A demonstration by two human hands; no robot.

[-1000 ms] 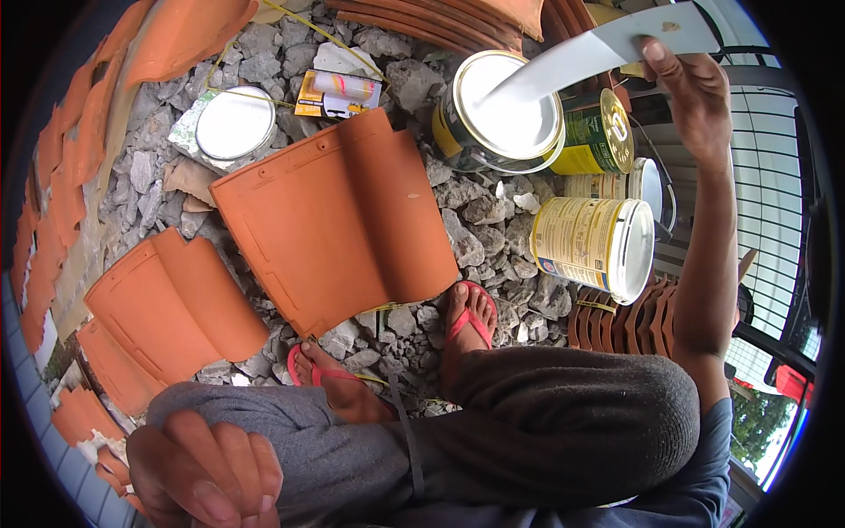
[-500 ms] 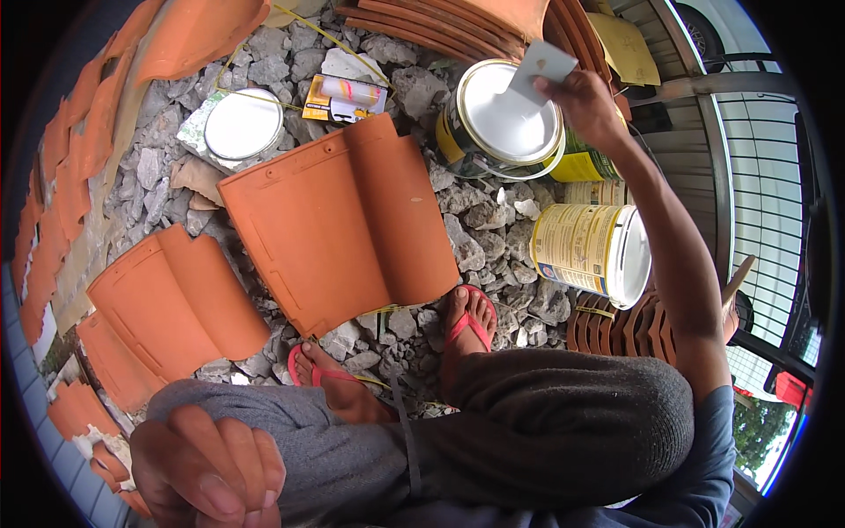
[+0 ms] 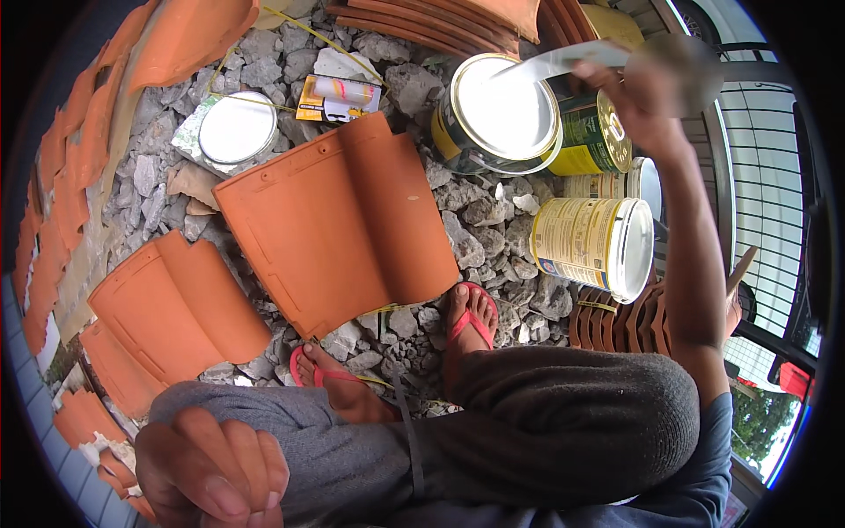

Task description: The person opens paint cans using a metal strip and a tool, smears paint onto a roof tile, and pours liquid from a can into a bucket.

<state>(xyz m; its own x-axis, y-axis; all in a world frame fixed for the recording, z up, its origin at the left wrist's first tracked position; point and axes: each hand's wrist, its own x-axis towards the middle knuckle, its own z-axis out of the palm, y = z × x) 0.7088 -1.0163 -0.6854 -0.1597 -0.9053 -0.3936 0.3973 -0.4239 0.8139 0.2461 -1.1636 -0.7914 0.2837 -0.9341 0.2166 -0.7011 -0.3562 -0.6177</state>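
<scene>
My right hand (image 3: 647,106) is raised beside an upright, dark-and-yellow paint bucket (image 3: 449,145). Its fingers grip a thin, flat, pale grey piece (image 3: 572,62), seen nearly edge-on, whose far end hangs over the bucket's mouth. Bright white shows inside the rim, like paint. Part of the hand is blurred. My left hand (image 3: 211,466) is curled closed by my left knee, and nothing shows in it. Before my feet lies a large orange roof tile (image 3: 317,238), with a smaller-looking orange tile (image 3: 180,308) left of it.
Grey rubble (image 3: 475,238) covers the ground. A round white lid (image 3: 238,128) and a packaged roller (image 3: 339,97) lie beyond the tile. At right are a green-and-yellow can (image 3: 585,132) and a tipped yellow-and-white bucket (image 3: 581,242). Stacked tiles (image 3: 422,31) stand at the back, near a wire fence (image 3: 766,185).
My right hand has moved right and turned, so the pale piece shows its narrow edge rather than its broad face. The green-and-yellow can is more exposed. My left hand stays put.
</scene>
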